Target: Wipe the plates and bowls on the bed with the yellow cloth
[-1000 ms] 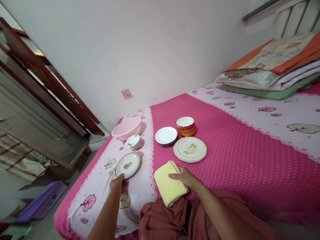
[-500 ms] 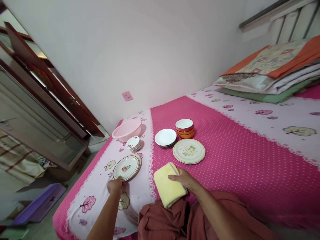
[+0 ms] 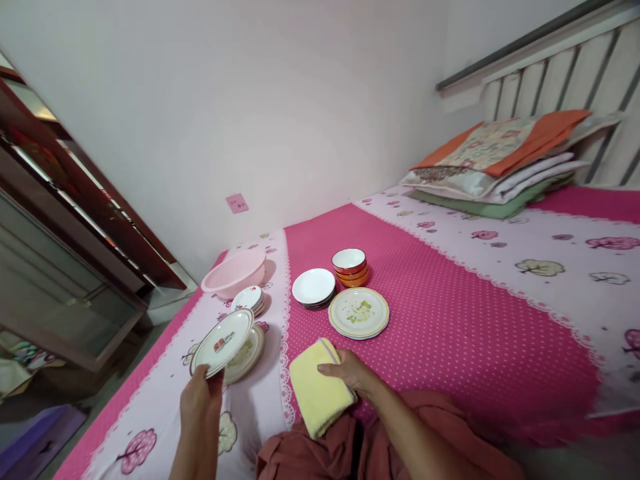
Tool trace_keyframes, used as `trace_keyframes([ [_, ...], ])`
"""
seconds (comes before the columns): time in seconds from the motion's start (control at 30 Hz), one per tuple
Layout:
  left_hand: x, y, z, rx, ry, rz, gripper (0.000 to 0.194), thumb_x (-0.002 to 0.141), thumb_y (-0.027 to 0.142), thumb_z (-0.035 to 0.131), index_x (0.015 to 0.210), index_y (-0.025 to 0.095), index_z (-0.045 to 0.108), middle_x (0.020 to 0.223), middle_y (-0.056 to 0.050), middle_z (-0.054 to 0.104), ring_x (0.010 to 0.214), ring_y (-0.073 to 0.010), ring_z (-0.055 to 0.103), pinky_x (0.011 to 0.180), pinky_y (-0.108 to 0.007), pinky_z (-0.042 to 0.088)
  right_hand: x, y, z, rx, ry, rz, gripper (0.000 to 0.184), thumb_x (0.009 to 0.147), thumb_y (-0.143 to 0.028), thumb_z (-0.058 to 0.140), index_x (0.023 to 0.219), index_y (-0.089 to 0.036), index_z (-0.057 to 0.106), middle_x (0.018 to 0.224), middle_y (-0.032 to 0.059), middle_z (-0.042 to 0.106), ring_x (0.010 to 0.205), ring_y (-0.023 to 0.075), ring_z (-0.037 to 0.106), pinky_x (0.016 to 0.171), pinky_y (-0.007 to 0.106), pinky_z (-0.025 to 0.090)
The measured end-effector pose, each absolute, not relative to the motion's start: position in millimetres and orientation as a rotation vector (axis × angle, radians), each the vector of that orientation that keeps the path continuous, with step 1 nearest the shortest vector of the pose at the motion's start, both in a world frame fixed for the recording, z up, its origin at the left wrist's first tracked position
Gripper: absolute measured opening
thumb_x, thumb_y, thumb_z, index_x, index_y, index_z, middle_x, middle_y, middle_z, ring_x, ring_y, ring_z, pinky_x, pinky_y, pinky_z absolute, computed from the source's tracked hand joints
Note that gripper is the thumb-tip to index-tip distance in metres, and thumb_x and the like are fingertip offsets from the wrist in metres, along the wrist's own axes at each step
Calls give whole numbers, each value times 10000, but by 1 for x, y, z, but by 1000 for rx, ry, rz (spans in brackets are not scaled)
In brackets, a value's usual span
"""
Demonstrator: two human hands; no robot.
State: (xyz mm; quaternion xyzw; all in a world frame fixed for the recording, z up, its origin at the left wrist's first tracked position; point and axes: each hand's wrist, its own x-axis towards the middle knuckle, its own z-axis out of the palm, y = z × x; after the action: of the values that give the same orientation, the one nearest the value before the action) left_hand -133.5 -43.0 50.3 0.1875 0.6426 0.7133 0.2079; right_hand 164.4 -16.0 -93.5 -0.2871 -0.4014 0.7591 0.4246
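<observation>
Dinner plate tilts in the left hand, fingers clamped on its rim, partly above a green-patterned plate on the bedspread; the right hand clamps a folded yellow towel, thumb on top

On the bed, from central plates: bowl stack, twelve o'clock; dish stack, ten o'clock. Basin: eleven o'clock from saucer stack.
</observation>
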Motion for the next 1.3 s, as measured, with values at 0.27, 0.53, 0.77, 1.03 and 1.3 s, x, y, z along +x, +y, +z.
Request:
trace_keyframes([
  [0.27,-40,-26,46,350,818,1840,642,787,52,535,1402,218,615,1263,-116,764,1247,-327,680,967,-499,619,165,-19,-93,-702,-1018,1882,730,501,-578,983,1053,-149,775,1041,127,812,933,322,774,925,479,569],
  [0.53,-34,-4,6,465,-14,1650,883,857,-71,366,1659,266,218,1609,-130,429,1407,-262,519,1217,-481,345,168,-23,-87,-724,-1079,1847,736,556,-591,955,1103,-138,760,1064,133,809,935,326,774,917,487,571],
  [0.77,-34,2,-29,399,-48,1664,883,864,-81,367,1653,271,183,1610,-103,397,1463,-269,414,1258,-532,164,173,-30,-78,-743,-1192,1912,650,616,-474,943,1156,-169,752,1070,108,813,994,339,764,901,470,583],
  [1.03,-16,14,-27,86,206,1763,797,867,-42,449,1601,265,402,1526,-94,581,1406,-279,545,1254,-541,293,174,-38,-78,-945,-1138,1854,617,720,-591,832,1137,-148,731,1004,103,813,918,329,772,869,453,588],
  [1.3,-8,13,-4,-64,380,1731,574,948,66,526,1510,180,553,1306,-142,745,1244,-292,691,1188,-522,435,190,-38,-42,-1100,-932,1727,648,773,-549,822,1246,-138,658,1024,119,810,860,316,781,739,395,610],
])
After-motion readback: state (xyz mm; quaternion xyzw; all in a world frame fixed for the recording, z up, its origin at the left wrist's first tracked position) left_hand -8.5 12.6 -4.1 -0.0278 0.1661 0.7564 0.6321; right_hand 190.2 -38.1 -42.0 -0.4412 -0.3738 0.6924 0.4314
